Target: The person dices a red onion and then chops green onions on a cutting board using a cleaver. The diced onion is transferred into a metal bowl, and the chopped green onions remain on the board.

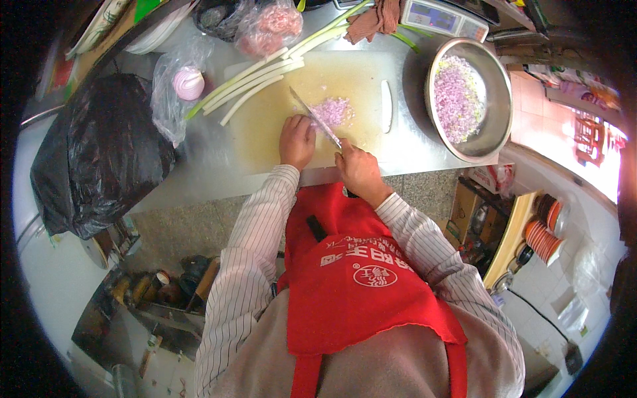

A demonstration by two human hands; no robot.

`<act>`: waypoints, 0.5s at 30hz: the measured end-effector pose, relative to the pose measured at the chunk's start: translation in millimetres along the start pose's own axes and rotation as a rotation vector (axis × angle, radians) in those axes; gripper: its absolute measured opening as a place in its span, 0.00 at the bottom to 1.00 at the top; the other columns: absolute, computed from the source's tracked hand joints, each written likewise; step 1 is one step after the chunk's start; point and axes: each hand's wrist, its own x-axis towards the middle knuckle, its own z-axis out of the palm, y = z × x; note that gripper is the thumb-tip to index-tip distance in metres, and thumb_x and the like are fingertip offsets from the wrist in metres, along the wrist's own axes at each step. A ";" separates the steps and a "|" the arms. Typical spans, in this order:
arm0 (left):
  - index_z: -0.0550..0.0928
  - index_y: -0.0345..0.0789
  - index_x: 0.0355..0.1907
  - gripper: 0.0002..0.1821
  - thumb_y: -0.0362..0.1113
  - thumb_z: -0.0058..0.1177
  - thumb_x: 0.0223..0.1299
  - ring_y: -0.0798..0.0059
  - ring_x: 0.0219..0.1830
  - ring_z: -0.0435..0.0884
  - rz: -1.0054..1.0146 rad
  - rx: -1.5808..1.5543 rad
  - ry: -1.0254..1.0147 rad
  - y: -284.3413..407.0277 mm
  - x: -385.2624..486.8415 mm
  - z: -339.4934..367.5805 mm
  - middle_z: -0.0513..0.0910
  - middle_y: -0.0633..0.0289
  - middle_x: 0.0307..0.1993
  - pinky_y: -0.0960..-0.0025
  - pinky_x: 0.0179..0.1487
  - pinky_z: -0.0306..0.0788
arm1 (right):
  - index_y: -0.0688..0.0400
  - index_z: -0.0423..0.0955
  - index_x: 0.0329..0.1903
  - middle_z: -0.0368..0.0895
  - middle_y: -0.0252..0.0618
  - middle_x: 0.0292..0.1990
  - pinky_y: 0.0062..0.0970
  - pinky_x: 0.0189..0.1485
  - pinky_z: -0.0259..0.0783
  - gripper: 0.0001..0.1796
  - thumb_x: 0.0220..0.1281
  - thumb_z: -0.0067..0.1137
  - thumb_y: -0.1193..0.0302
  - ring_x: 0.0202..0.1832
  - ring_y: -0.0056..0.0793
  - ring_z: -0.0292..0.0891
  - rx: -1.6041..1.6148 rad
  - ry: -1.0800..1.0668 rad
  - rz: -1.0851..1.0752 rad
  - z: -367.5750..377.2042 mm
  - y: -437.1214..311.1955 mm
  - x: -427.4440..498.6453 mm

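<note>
My right hand (pixel 359 166) grips the handle of a kitchen knife (pixel 317 119), its blade slanting up and left across a pale plastic cutting board (pixel 358 67). Chopped purple onion (pixel 334 111) lies in a small heap against the blade's right side. Just left of the blade, my left hand (pixel 297 141) rests on the board with fingers curled and close together. Whatever is under those fingers is hidden. Scallion stalks (pixel 254 85) lie over the board's upper left corner. On the right stands a steel bowl (pixel 499 107) holding more chopped onion (pixel 455 99).
Left of the board, a peeled onion (pixel 188 83) sits on a clear plastic bag beside a large black bag (pixel 99 154). Bagged minced meat (pixel 279 22), a brown cloth (pixel 373 21) and a digital scale (pixel 443 20) line the back. The metal table's front edge (pixel 423 170) runs before my apron.
</note>
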 end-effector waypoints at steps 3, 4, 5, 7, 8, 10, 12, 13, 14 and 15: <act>0.83 0.33 0.44 0.07 0.30 0.62 0.66 0.41 0.52 0.80 -0.026 0.027 -0.036 0.9 -0.6 0.5 0.84 0.48 0.46 0.44 0.58 0.75 | 0.63 0.73 0.61 0.89 0.63 0.38 0.60 0.46 0.82 0.17 0.80 0.57 0.65 0.42 0.66 0.88 -0.005 -0.056 0.054 14.6 5.5 11.0; 0.83 0.33 0.44 0.07 0.30 0.62 0.66 0.41 0.52 0.80 -0.040 0.042 -0.053 1.0 -0.8 1.1 0.84 0.48 0.46 0.44 0.58 0.75 | 0.63 0.73 0.60 0.89 0.62 0.37 0.60 0.45 0.83 0.17 0.80 0.56 0.64 0.41 0.65 0.89 -0.015 -0.042 0.036 17.9 6.8 13.9; 0.83 0.33 0.44 0.07 0.30 0.62 0.66 0.41 0.53 0.80 -0.037 0.041 -0.038 1.1 -1.8 1.6 0.84 0.48 0.46 0.44 0.59 0.75 | 0.63 0.73 0.58 0.90 0.60 0.36 0.60 0.45 0.83 0.17 0.80 0.55 0.63 0.40 0.64 0.89 -0.026 -0.033 0.029 19.9 7.5 16.4; 0.83 0.33 0.44 0.07 0.30 0.62 0.67 0.41 0.53 0.80 -0.045 0.041 -0.021 0.7 -2.0 3.0 0.85 0.48 0.47 0.44 0.60 0.75 | 0.62 0.73 0.57 0.90 0.59 0.36 0.60 0.45 0.84 0.16 0.80 0.54 0.62 0.39 0.63 0.89 -0.044 -0.015 0.007 18.5 7.1 22.4; 0.83 0.33 0.44 0.07 0.31 0.62 0.67 0.41 0.54 0.80 -0.038 0.038 -0.015 0.5 -3.8 2.9 0.85 0.48 0.47 0.44 0.60 0.75 | 0.62 0.73 0.57 0.90 0.59 0.36 0.60 0.45 0.84 0.16 0.80 0.54 0.62 0.39 0.64 0.89 -0.050 -0.011 0.001 16.2 6.3 20.8; 0.83 0.33 0.44 0.06 0.31 0.62 0.67 0.41 0.54 0.80 -0.046 0.034 -0.015 -0.9 -4.2 3.4 0.85 0.48 0.47 0.45 0.61 0.75 | 0.62 0.73 0.57 0.90 0.59 0.38 0.60 0.45 0.84 0.16 0.80 0.54 0.62 0.40 0.64 0.90 -0.053 -0.002 -0.009 8.5 4.5 19.3; 0.83 0.33 0.43 0.06 0.31 0.62 0.67 0.41 0.54 0.80 -0.038 0.022 -0.007 -1.5 -5.8 3.2 0.85 0.48 0.47 0.45 0.61 0.75 | 0.61 0.73 0.57 0.91 0.59 0.39 0.60 0.46 0.84 0.16 0.80 0.55 0.62 0.41 0.64 0.90 -0.030 0.001 -0.010 3.0 1.7 9.6; 0.84 0.33 0.43 0.06 0.32 0.62 0.67 0.41 0.54 0.80 -0.032 0.016 0.002 -1.9 -5.4 3.2 0.85 0.48 0.47 0.45 0.61 0.75 | 0.61 0.73 0.56 0.90 0.60 0.39 0.60 0.46 0.83 0.15 0.80 0.56 0.63 0.41 0.65 0.89 -0.029 -0.018 0.016 2.2 0.7 8.0; 0.83 0.33 0.43 0.06 0.32 0.62 0.67 0.41 0.53 0.80 -0.041 0.016 -0.008 -1.6 -6.5 2.8 0.85 0.48 0.47 0.45 0.61 0.75 | 0.61 0.73 0.55 0.90 0.60 0.39 0.60 0.45 0.83 0.14 0.80 0.57 0.63 0.41 0.66 0.89 -0.018 -0.026 0.034 3.7 -0.9 4.8; 0.83 0.33 0.43 0.06 0.31 0.62 0.67 0.41 0.53 0.80 -0.048 0.016 -0.017 -1.5 -6.4 2.6 0.84 0.48 0.46 0.45 0.60 0.75 | 0.62 0.74 0.55 0.90 0.61 0.39 0.60 0.45 0.82 0.14 0.80 0.58 0.64 0.41 0.66 0.88 0.006 -0.004 0.019 5.8 -1.9 3.6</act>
